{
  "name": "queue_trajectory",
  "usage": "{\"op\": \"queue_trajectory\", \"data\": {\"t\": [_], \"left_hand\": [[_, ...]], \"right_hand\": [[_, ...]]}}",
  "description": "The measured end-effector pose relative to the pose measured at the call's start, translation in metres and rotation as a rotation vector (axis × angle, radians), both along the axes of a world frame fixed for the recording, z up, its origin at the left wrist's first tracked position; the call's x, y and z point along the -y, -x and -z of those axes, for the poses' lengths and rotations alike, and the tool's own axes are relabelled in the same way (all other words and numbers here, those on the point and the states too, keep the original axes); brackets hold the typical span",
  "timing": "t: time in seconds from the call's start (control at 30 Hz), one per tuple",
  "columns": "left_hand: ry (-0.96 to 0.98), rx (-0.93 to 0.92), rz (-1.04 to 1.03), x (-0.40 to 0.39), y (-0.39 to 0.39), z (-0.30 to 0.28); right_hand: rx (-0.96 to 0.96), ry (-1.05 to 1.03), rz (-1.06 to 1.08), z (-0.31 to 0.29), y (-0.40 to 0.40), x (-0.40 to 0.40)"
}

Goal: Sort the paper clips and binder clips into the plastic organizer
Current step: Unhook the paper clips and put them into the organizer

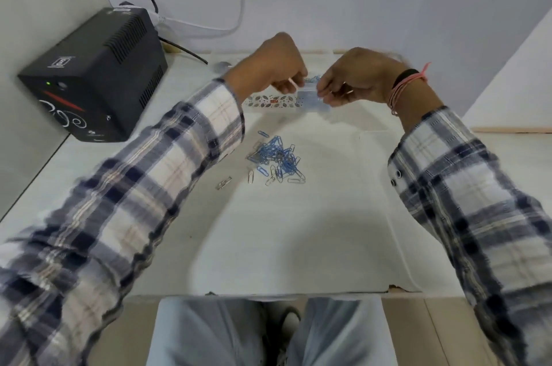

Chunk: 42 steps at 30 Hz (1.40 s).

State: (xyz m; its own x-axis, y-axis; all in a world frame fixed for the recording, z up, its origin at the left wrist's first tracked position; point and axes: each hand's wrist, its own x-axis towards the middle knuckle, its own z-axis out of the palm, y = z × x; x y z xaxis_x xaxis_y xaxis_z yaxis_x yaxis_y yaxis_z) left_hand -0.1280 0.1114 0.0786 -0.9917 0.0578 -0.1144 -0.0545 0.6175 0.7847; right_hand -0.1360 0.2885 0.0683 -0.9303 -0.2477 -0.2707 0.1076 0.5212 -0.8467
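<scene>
Here, organizer [310, 96] between both grips, blurred

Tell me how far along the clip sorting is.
Early to midway. Some blue clips already sit in the plastic organizer. Both hands, left hand and right hand, work over it; their grip is blurred. A pile of clips on the table is left.
</scene>
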Motion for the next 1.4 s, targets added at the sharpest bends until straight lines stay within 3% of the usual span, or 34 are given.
{"op": "queue_trajectory", "data": {"t": [0.17, 0.27, 0.43, 0.53, 0.7, 0.8, 0.87, 1.07, 1.17, 1.3, 1.4], "left_hand": [[0.443, -0.012, 0.118, 0.016, -0.041, 0.041], [0.569, -0.015, 0.079, 0.036, -0.057, 0.056], [0.475, -0.018, 0.108, 0.056, -0.088, 0.066], [0.325, 0.041, 0.138, 0.068, -0.108, 0.063], [0.43, 0.08, 0.065, 0.099, -0.131, 0.057], [0.4, 0.205, 0.016, 0.106, -0.137, 0.066], [0.36, 0.178, 0.043, 0.095, -0.139, 0.07], [0.258, 0.014, 0.115, 0.067, -0.129, 0.068], [0.182, -0.025, 0.097, 0.08, -0.123, 0.065], [0.465, 0.029, 0.303, 0.09, -0.117, 0.062], [0.472, -0.011, 0.387, 0.084, -0.108, 0.065]], "right_hand": [[-0.227, -0.365, -0.256, 0.034, -0.029, 0.037], [-0.383, -0.525, -0.357, 0.048, -0.039, 0.056], [-0.421, -0.573, -0.442, 0.06, -0.05, 0.065], [-0.371, -0.491, -0.491, 0.053, -0.059, 0.06], [-0.328, -0.43, -0.487, 0.044, -0.069, 0.04], [-0.285, -0.613, -0.496, 0.044, -0.078, 0.037], [-0.293, -0.678, -0.528, 0.05, -0.083, 0.043], [-0.425, -0.513, -0.458, 0.062, -0.088, 0.057], [-0.386, -0.475, -0.394, 0.064, -0.083, 0.046], [-0.308, -0.537, -0.433, 0.063, -0.079, 0.038], [-0.357, -0.563, -0.48, 0.062, -0.08, 0.049]]}}
